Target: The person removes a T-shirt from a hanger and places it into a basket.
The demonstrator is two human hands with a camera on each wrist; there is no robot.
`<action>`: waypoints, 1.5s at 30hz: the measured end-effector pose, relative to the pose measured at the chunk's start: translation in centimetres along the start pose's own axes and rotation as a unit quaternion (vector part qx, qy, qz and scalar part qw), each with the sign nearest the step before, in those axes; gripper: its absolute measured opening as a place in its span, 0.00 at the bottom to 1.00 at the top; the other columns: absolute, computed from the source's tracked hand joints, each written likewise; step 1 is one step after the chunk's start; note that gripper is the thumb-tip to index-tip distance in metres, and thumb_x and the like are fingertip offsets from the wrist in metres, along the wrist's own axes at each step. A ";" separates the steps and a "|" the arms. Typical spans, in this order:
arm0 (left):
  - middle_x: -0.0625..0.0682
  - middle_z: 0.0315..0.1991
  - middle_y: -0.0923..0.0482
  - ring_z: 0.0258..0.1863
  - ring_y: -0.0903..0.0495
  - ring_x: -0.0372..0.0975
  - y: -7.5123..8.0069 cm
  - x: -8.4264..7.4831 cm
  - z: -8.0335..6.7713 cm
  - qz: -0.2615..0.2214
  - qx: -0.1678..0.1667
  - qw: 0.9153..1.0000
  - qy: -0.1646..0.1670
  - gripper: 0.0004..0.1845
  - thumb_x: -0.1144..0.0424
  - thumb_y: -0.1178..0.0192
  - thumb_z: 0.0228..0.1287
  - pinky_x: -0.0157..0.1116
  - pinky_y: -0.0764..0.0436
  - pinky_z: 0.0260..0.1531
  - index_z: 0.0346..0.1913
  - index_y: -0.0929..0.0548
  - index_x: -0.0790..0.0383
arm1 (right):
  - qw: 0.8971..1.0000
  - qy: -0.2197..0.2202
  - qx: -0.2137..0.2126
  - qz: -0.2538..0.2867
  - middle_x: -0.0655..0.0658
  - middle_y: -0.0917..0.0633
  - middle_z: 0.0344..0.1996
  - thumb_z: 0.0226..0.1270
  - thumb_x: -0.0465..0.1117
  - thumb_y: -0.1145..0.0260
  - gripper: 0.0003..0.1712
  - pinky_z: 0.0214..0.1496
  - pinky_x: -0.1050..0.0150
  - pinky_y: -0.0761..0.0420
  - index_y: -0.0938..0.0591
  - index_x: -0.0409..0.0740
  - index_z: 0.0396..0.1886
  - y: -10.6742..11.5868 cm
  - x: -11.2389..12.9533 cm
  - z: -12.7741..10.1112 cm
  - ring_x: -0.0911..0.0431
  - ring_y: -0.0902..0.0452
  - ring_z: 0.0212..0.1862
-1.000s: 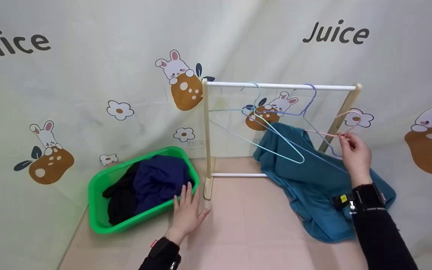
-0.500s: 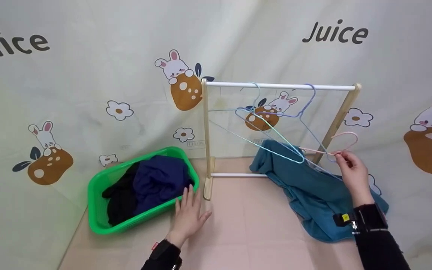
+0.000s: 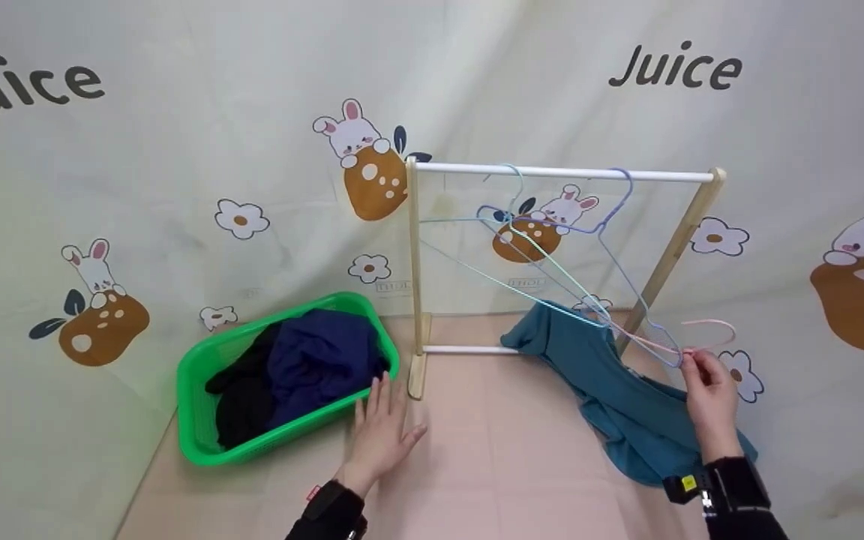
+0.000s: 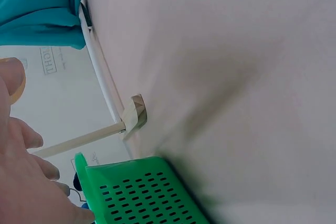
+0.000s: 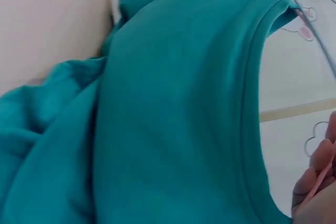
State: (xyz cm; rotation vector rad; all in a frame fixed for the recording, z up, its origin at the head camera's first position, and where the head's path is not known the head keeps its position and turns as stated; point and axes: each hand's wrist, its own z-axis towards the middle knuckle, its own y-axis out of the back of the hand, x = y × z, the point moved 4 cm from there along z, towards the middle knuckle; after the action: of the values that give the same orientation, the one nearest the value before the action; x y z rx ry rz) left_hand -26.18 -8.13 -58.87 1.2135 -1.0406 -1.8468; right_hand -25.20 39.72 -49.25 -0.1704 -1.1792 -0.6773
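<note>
Head view: our right hand (image 3: 713, 401) pinches a pink wire hanger (image 3: 711, 322) over a teal cloth garment (image 3: 604, 382) slumped near the table's (image 3: 492, 450) right edge; our left hand (image 3: 379, 439) spreads by a green plastic basket (image 3: 190, 409). Left wrist: same basket, slotted. Right wrist: mostly garment.

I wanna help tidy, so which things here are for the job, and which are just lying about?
For the job, it seems:
shirt
pink hanger, in the right grip
basket, perhaps: left grip at its rim

Seemingly not in use:
blue cloth and black cloth, in the basket
mint hanger and purple hanger, on the rack
</note>
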 end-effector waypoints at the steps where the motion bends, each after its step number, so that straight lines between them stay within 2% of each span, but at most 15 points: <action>1: 0.71 0.75 0.52 0.75 0.55 0.62 0.0 -0.1 0.0 0.004 0.002 1.000 -0.001 0.43 0.45 0.40 0.68 0.66 0.51 0.66 0.74 0.40 0.70 | 1.000 0.002 -0.002 0.007 0.58 0.21 0.33 0.74 0.29 0.43 0.10 0.35 0.77 0.30 0.21 0.23 0.46 0.0 -0.3 -0.4 0.62 0.31 0.34; 7: 0.71 0.74 0.49 0.74 0.51 0.63 -0.4 -0.5 0.0 0.024 -0.006 1.000 -0.016 0.42 0.45 0.39 0.67 0.67 0.49 0.65 0.73 0.39 0.71 | 1.000 -0.023 0.002 -0.005 0.55 0.20 0.37 0.76 0.36 0.43 0.13 0.40 0.78 0.29 0.21 0.28 0.48 -0.3 -3.6 -2.6 0.62 0.30 0.38; 11: 0.72 0.74 0.48 0.73 0.50 0.64 -0.6 -0.9 0.0 0.014 -0.009 1.000 -0.023 0.41 0.47 0.38 0.66 0.68 0.48 0.64 0.72 0.37 0.71 | 0.999 -0.026 0.017 -0.033 0.54 0.19 0.39 0.77 0.39 0.42 0.14 0.42 0.78 0.29 0.20 0.31 0.49 -1.1 -4.4 -3.7 0.63 0.29 0.39; 14: 0.72 0.74 0.49 0.73 0.51 0.64 -0.9 -1.4 0.2 0.003 -0.007 1.000 -0.025 0.41 0.48 0.38 0.67 0.68 0.49 0.64 0.72 0.37 0.71 | 0.999 0.015 0.036 -0.032 0.51 0.18 0.38 0.75 0.34 0.41 0.10 0.43 0.80 0.29 0.18 0.31 0.45 -2.1 -4.4 -4.3 0.66 0.28 0.39; 17: 0.72 0.74 0.49 0.73 0.51 0.64 -1.1 -2.3 0.4 -0.009 -0.003 0.999 -0.033 0.41 0.47 0.38 0.67 0.67 0.49 0.65 0.72 0.36 0.71 | 0.994 0.089 0.057 -0.016 0.46 0.18 0.36 0.69 0.25 0.39 0.06 0.39 0.80 0.29 0.16 0.31 0.39 -3.3 -3.8 -4.9 0.66 0.28 0.36; 20: 0.71 0.75 0.50 0.74 0.52 0.63 -1.3 -3.4 0.6 -0.024 0.004 0.999 -0.047 0.41 0.48 0.38 0.67 0.66 0.48 0.65 0.73 0.37 0.70 | 0.982 0.169 0.087 -0.006 0.40 0.19 0.34 0.63 0.21 0.36 0.08 0.33 0.78 0.31 0.15 0.33 0.36 -4.7 -2.1 -5.9 0.63 0.31 0.32; 24: 0.68 0.75 0.49 0.74 0.50 0.62 -1.5 -5.0 0.7 -0.034 0.011 0.996 -0.080 0.41 0.50 0.36 0.66 0.64 0.44 0.65 0.74 0.39 0.68 | 0.962 0.243 0.125 -0.012 0.42 0.19 0.32 0.60 0.20 0.34 0.09 0.31 0.76 0.33 0.14 0.34 0.35 -6.2 0.9 -7.5 0.61 0.32 0.30; 28: 0.65 0.76 0.48 0.74 0.48 0.59 -1.8 -6.5 0.8 -0.033 0.021 0.992 -0.116 0.42 0.50 0.35 0.65 0.60 0.42 0.66 0.75 0.39 0.65 | 0.952 0.262 0.157 0.002 0.46 0.17 0.34 0.53 0.15 0.34 0.15 0.35 0.75 0.31 0.14 0.34 0.34 -7.5 2.8 -8.6 0.60 0.28 0.34; 31: 0.62 0.75 0.44 0.73 0.44 0.56 -1.9 -7.3 0.9 -0.029 0.023 0.990 -0.133 0.40 0.50 0.35 0.66 0.58 0.41 0.67 0.74 0.37 0.63 | 0.952 0.243 0.183 0.020 0.48 0.15 0.36 0.55 0.16 0.34 0.15 0.40 0.76 0.29 0.14 0.36 0.35 -8.5 3.5 -9.2 0.60 0.25 0.38; 34: 0.57 0.70 0.32 0.68 0.33 0.51 -1.7 -7.6 0.9 -0.022 -0.005 0.989 -0.148 0.31 0.50 0.38 0.68 0.54 0.35 0.64 0.70 0.29 0.59 | 0.955 0.211 0.204 0.032 0.49 0.15 0.37 0.58 0.18 0.34 0.14 0.46 0.75 0.28 0.13 0.38 0.36 -9.2 3.9 -9.7 0.60 0.24 0.42; 37: 0.50 0.56 0.19 0.56 0.22 0.44 -1.4 -7.6 0.8 -0.030 -0.062 0.983 -0.172 0.18 0.53 0.39 0.69 0.47 0.25 0.56 0.59 0.18 0.54 | 0.960 0.173 0.214 0.042 0.47 0.14 0.38 0.60 0.20 0.35 0.13 0.45 0.74 0.26 0.13 0.39 0.36 -9.5 4.1 -9.9 0.61 0.23 0.43; 39: 0.46 0.47 0.15 0.48 0.18 0.40 -1.3 -7.5 0.7 -0.036 -0.100 0.976 -0.191 0.11 0.57 0.38 0.69 0.43 0.21 0.49 0.51 0.14 0.53 | 0.961 0.157 0.222 0.048 0.46 0.14 0.38 0.61 0.20 0.35 0.12 0.45 0.74 0.24 0.14 0.38 0.36 -9.6 4.2 -9.9 0.61 0.22 0.43; 42: 0.44 0.39 0.14 0.39 0.17 0.38 -1.1 -7.1 0.6 -0.047 -0.141 0.968 -0.204 0.06 0.61 0.35 0.66 0.38 0.19 0.40 0.44 0.13 0.54 | 0.956 0.162 0.234 0.068 0.40 0.15 0.39 0.61 0.19 0.37 0.11 0.46 0.74 0.22 0.16 0.35 0.37 -9.8 4.2 -9.9 0.61 0.20 0.43; 45: 0.46 0.35 0.14 0.34 0.16 0.38 -0.7 -6.5 0.6 -0.056 -0.186 0.960 -0.200 0.05 0.65 0.32 0.63 0.36 0.18 0.35 0.41 0.14 0.56 | 0.950 0.199 0.230 0.071 0.37 0.16 0.37 0.61 0.16 0.38 0.12 0.45 0.74 0.21 0.18 0.33 0.37 -9.8 4.4 -9.6 0.59 0.20 0.41</action>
State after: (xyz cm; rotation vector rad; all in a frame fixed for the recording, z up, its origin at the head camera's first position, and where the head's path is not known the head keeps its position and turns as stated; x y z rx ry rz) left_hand -24.64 -2.10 -56.82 0.7047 -0.7842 -2.3113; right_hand -22.24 25.79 -51.25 0.2650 -0.8937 -0.2752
